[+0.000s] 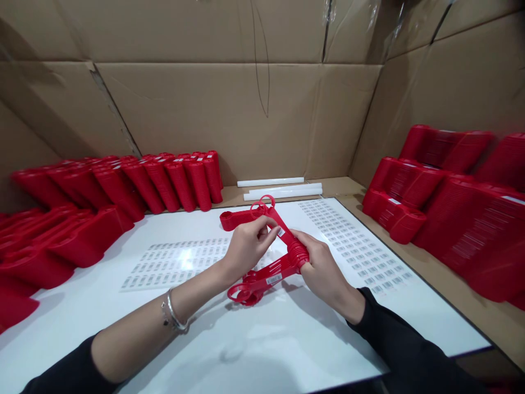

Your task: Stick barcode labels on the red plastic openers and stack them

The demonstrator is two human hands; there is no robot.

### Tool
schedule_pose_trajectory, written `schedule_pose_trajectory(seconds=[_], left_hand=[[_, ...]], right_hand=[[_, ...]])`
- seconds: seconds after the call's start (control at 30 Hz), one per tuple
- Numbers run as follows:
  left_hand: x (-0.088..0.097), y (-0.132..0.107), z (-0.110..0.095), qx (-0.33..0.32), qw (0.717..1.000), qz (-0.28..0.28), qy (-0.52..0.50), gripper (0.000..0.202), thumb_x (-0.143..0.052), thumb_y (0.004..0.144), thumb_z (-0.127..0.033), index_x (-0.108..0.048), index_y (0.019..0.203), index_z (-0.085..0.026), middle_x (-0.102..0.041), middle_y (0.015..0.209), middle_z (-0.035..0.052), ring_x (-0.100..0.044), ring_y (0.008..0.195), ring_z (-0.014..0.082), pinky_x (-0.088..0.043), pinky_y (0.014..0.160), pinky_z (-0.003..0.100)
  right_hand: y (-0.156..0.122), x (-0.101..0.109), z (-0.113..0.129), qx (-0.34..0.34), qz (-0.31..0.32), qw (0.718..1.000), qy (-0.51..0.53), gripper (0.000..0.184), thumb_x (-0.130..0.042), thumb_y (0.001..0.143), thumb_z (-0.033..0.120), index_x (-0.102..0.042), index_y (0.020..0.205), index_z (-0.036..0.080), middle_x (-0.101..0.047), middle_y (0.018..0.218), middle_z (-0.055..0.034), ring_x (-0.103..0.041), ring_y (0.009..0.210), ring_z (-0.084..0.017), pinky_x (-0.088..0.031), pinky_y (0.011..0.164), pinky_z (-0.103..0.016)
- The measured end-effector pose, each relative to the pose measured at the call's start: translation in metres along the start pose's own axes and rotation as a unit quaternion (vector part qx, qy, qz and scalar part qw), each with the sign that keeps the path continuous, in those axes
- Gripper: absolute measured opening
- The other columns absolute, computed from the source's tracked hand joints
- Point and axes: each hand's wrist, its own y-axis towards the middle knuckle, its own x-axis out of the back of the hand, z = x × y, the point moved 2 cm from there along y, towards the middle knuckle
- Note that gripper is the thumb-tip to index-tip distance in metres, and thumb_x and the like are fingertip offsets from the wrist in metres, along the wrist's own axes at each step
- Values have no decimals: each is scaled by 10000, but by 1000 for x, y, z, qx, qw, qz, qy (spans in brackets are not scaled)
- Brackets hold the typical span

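Left hand (248,246) pinches, right hand (324,268) fingers close around, a stack of curved red plastic hangers (285,232); white barcode-label sheet (172,265) lies at 9 o'clock.

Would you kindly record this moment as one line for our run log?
Left hand: on red plastic hanger stack | right hand: grips it | nearby: barcode sticker sheets

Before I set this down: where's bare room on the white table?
Bare white tabletop lies nearest you, between the left forearm and right forearm, below the held red plastic hangers. Barcode label sheets cover the middle; stacked red hangers crowd the left side.
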Motion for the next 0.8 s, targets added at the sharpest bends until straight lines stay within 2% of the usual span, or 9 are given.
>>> schedule_pose_trajectory(seconds=[0.13,0.2,0.3,0.43,0.57,0.63,0.7,0.8], left_hand=[[1,-2,5,-136,976,-61,158,171,-512,869,-341,-579,873,-184,-575,878,61,-510,821,190,-420,763,325],[4,1,7,-155,960,-103,208,232,-560,834,-381,-547,970,-194,-541,1052,98,-478,982,245,-393,869,397],[9,5,10,-148,955,-148,208,392,-582,810,-405,-448,1118,-202,-458,1195,123,-413,1114,286,-345,949,462],[5,6,12,-130,974,-107,152,362,-474,887,-342,-370,1209,-215,-430,1184,111,-421,1116,242,-376,950,412],[-2,0,9,-117,973,-94,174,650,-617,765,-488,-319,1263,-193,-353,1226,140,-371,1157,286,-351,979,446],[-3,-1,9,-114,969,-106,190,713,-647,722,-529,-322,1250,-176,-355,1212,150,-374,1143,300,-359,960,458],[0,0,10,-114,966,-125,198,561,-600,777,-500,-379,1174,-170,-397,1158,139,-407,1094,285,-383,919,441],[7,6,14,-103,964,-124,211,202,-454,894,-380,-475,903,-180,-508,938,82,-485,901,230,-414,800,373]], right_hand=[[-1,-1,0,12,-3,1000,1,663,-368,609,-39,-551,1197,207,-626,1116,-47,-582,971,-195,-469,806,-292],[-1,-2,0,18,-3,1000,5,656,-373,620,-41,-546,1201,209,-624,1110,-44,-585,940,-188,-475,775,-284],[-2,-2,1,26,0,1000,10,640,-382,635,-39,-544,1202,208,-622,1110,-44,-582,931,-184,-476,771,-281],[-3,-3,-1,30,2,999,12,636,-387,640,-38,-545,1205,208,-620,1122,-45,-585,935,-183,-480,774,-278],[-3,-3,-5,29,-5,1000,3,675,-372,605,-57,-540,1209,194,-617,1146,-50,-575,1013,-191,-468,836,-287],[-3,-3,-7,28,-4,1000,1,675,-371,602,-56,-542,1206,191,-616,1156,-52,-575,1021,-194,-469,840,-292],[-2,-3,-7,25,1,1000,3,666,-376,611,-46,-545,1205,201,-618,1153,-49,-586,994,-192,-477,818,-292],[-1,-2,-7,17,3,1000,4,647,-379,608,-35,-564,1179,206,-625,1140,-43,-589,983,-188,-476,816,-292]])
